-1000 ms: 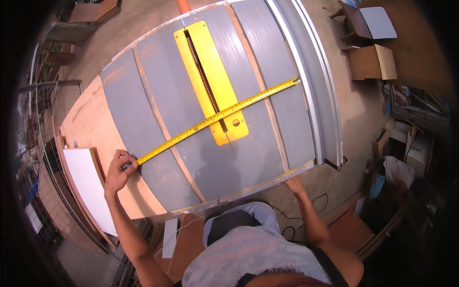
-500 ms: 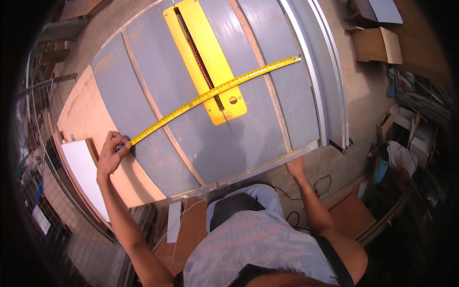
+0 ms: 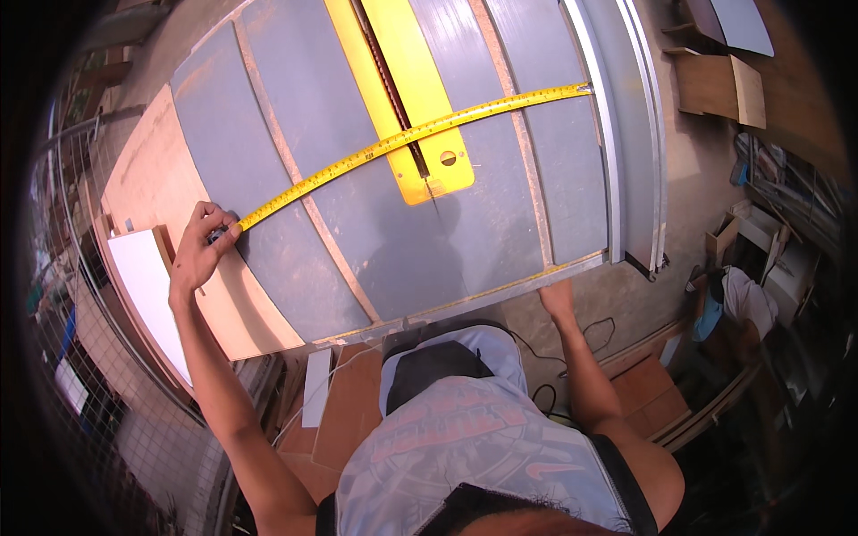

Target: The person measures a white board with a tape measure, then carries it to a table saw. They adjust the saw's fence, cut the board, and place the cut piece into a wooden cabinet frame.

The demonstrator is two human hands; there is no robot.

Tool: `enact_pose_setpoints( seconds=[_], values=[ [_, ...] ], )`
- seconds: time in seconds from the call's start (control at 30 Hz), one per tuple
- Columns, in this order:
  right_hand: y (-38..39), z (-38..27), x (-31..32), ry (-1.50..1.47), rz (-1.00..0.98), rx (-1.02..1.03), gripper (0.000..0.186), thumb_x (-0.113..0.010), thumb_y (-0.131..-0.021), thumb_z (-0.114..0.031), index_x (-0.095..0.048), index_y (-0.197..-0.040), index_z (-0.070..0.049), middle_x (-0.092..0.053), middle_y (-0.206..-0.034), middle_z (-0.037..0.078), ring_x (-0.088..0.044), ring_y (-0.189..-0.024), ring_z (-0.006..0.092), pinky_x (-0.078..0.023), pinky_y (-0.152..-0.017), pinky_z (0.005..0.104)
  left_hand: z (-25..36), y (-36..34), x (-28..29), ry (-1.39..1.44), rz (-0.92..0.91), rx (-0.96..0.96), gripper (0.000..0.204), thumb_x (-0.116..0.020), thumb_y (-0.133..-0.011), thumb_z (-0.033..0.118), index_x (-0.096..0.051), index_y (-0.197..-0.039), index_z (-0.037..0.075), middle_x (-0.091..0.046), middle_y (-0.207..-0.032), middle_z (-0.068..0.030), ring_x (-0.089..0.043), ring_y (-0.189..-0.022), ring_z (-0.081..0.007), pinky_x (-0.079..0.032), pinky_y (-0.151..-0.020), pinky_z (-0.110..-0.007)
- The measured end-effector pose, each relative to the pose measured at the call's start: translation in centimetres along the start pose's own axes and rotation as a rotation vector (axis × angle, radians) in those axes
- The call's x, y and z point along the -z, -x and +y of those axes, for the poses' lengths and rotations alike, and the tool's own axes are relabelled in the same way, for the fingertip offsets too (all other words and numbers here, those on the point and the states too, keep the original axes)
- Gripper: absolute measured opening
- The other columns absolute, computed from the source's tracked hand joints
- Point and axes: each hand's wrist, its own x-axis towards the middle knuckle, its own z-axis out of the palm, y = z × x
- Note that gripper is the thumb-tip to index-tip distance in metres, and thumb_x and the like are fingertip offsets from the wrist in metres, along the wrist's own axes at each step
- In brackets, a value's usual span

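Rightward from the left grip [image 3: 200, 246], tight on its end, yellow tape measure [image 3: 375, 152].

A pale grey shirt [image 3: 402, 482] with faded reddish print [image 3: 447, 431] and black sleeve edging [image 3: 628, 478].

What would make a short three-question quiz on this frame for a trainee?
1. Which hand holds the yellow tape measure?
2. True or false: the tape measure crosses over the yellow slotted plate.
3. Where is the right hand?
A) On the yellow slotted plate
B) At the near edge of the grey table
C) On the tape measure

Key: 1. The left hand. 2. True. 3. B.
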Motion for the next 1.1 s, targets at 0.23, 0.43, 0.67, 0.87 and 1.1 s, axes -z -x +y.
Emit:
enact_pose_setpoints(
  seconds=[0.23, 0.43, 0.67, 0.87, 1.1],
  values=[
    [-0.1, -0.2, 0.0, 0.02, 0.013, -0.039, 0.023, -0.063, -0.08, -0.014, -0.067, -0.097, 0.002, -0.069, -0.099, 0.022, -0.065, -0.099, 0.0393, -0.05, -0.083, 0.0428, -0.8, 0.0, 0.0, 0.049, -0.007, -0.019, 0.018, -0.068, -0.089, 0.017, -0.063, -0.092, 0.0, -0.042, -0.098, -0.0026, -0.047, -0.085, -0.0144, -0.042, -0.076, -0.028],
    [-0.1, -0.2, 0.1, -0.008, 0.003, -0.1, 0.026, -0.064, -0.079, -0.013, -0.068, -0.099, 0.002, -0.069, -0.1, 0.023, -0.066, -0.099, 0.0372, -0.05, -0.084, 0.0412, 0.0, -0.1, 0.1, 0.011, -0.021, 0.008, 0.019, -0.067, -0.09, 0.016, -0.061, -0.09, -0.001, -0.042, -0.099, -0.0026, -0.046, -0.087, -0.0133, -0.041, -0.076, -0.027],
    [-0.1, 0.8, 0.1, -0.004, -0.015, -0.105, 0.029, -0.063, -0.08, -0.016, -0.067, -0.102, 0.004, -0.069, -0.103, 0.023, -0.065, -0.102, 0.0381, -0.048, -0.087, 0.041, -0.7, -0.1, -0.2, -0.008, 0.007, -0.023, 0.02, -0.067, -0.09, 0.018, -0.06, -0.09, -0.001, -0.042, -0.098, -0.002, -0.047, -0.085, -0.0133, -0.042, -0.074, -0.026],
    [-0.1, 0.3, 0.0, 0.003, -0.02, -0.073, 0.03, -0.061, -0.082, -0.018, -0.066, -0.1, 0.005, -0.069, -0.098, 0.023, -0.065, -0.096, 0.0366, -0.048, -0.084, 0.0412, 0.7, -0.1, -0.1, -0.141, 0.023, 0.067, 0.022, -0.068, -0.09, 0.023, -0.063, -0.09, 0.002, -0.044, -0.098, -0.002, -0.048, -0.088, -0.0147, -0.042, -0.079, -0.028],
    [0.0, -1.3, 0.4, -0.024, 0.018, -0.072, 0.023, -0.061, -0.083, -0.015, -0.062, -0.089, 0.007, -0.064, -0.08, 0.019, -0.061, -0.078, 0.0273, -0.047, -0.073, 0.0399, 0.0, 0.1, -0.3, -0.161, 0.057, 0.054, 0.027, -0.069, -0.087, 0.031, -0.068, -0.092, 0.005, -0.051, -0.098, -0.003, -0.053, -0.087, -0.0181, -0.044, -0.081, -0.033]
  ],
)
